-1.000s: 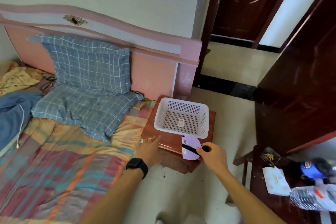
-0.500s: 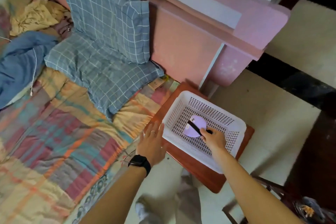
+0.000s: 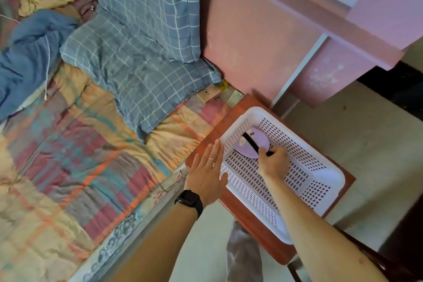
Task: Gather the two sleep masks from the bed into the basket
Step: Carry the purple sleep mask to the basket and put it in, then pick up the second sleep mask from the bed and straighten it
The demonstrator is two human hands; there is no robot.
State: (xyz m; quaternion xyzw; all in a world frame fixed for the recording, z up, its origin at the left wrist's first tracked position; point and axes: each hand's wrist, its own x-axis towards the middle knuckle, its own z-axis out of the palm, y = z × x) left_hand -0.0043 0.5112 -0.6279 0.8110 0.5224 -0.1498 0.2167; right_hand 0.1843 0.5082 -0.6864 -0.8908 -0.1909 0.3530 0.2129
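A white perforated plastic basket (image 3: pixel 320 190) stands on a reddish wooden nightstand (image 3: pixel 258 224) beside the bed. Inside it lies a folded lilac sleep mask (image 3: pixel 248 147) with a black strap. My right hand (image 3: pixel 273 162) reaches into the basket and pinches the mask's strap end. Flat and with fingers apart, my left hand (image 3: pixel 207 174) rests against the basket's near-left rim and the nightstand edge; a black watch is on its wrist. No second mask is visible on the bed.
The bed (image 3: pixel 91 155) with a striped quilt fills the left. Two blue checked pillows (image 3: pixel 142 48) lean against the pink headboard (image 3: pixel 263 36). Blue and yellow clothes (image 3: pixel 29 52) are heaped at far left. Pale floor (image 3: pixel 366 135) lies right of the nightstand.
My right hand carried the lilac mask from the nightstand's front edge into the basket. The view tilted down and moved closer. My left hand stayed by the basket's rim.
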